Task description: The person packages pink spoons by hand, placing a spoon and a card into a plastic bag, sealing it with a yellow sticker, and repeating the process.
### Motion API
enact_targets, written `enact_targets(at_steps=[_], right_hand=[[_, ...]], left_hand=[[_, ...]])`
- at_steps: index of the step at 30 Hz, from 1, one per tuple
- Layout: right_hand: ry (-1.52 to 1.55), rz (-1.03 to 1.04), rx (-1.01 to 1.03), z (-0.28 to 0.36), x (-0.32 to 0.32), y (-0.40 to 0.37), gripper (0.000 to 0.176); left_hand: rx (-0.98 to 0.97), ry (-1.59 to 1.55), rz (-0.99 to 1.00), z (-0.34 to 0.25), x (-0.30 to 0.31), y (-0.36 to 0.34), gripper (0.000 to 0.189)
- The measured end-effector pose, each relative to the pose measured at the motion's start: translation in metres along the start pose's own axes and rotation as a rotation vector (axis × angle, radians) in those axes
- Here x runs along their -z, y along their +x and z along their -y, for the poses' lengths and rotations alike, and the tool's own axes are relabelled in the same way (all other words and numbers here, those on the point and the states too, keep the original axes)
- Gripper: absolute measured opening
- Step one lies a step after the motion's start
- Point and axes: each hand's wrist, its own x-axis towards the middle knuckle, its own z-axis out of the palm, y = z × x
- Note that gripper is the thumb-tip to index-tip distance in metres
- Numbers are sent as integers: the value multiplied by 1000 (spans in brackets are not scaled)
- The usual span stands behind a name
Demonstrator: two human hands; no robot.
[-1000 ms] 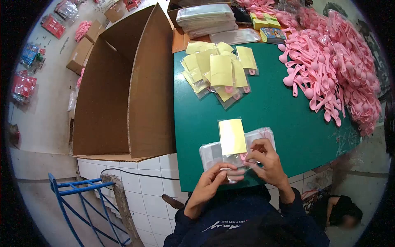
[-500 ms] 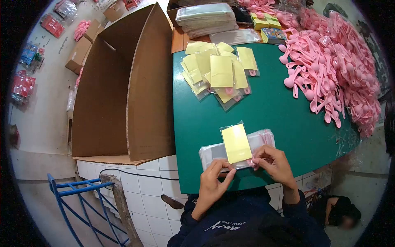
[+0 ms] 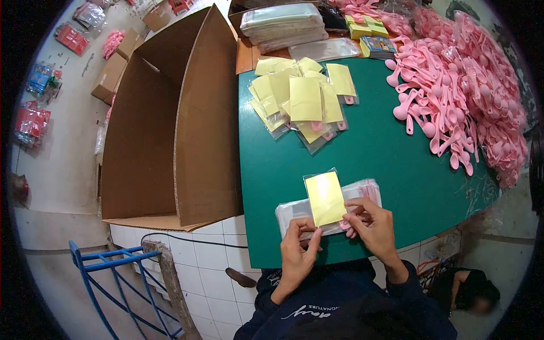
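A clear bag with a yellow card [image 3: 326, 198] in it lies over a stack of clear plastic bags [image 3: 292, 211] near the front edge of the green table. My left hand [image 3: 300, 249] pinches the lower left corner of the bag. At its lower right corner, my right hand [image 3: 371, 226] has its fingers closed on the bag. A bit of a pink spoon [image 3: 344, 225] shows between the card and my right fingers. Beyond lies a pile of bagged yellow cards [image 3: 305, 99], some with pink handle ends sticking out below the cards.
A large heap of pink spoons [image 3: 447, 102] covers the table's right side. Clear bags [image 3: 283, 25] and card stacks [image 3: 377, 46] are at the back. An open cardboard box [image 3: 204, 130] stands left, above a blue metal frame [image 3: 107, 263]. Another person [image 3: 467, 290] is at lower right.
My right hand has moved slightly up along the bag's right edge, its fingers nearer the card. The bagged card has hardly moved.
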Motion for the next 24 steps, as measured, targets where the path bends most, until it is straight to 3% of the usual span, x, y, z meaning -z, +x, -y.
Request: enact_targets(at_steps=[6, 9, 10, 12, 13, 15, 18, 20, 24], right_hand=[[-160, 57, 49, 14, 8, -3, 24], [-541, 20, 290, 20, 46, 22, 27], [-667, -71, 411, 22, 62, 39, 29], [-877, -269, 615, 18, 104, 89, 31], [-962, -374, 697, 8, 127, 118, 31], [-1101, -368, 882, 11, 164, 152, 32], [-1205, -245, 761, -9, 198, 171, 30], [-1171, -211, 663, -9, 196, 168, 29], [-1104, -154, 560, 3, 179, 143, 19]], left_hand=[[-74, 132, 157, -20, 10, 8, 40], [-138, 128, 261, -52, 22, 29, 47], [-266, 182, 272, -61, 27, 44, 44], [-336, 186, 232, -86, 31, 78, 44], [-487, 343, 122, -89, 30, 101, 41], [-786, 656, -119, -82, 30, 139, 36], [-639, 663, 288, -72, 16, 126, 31], [-592, 732, 443, -53, -3, 103, 27], [-588, 779, 449, -32, -17, 102, 22]])
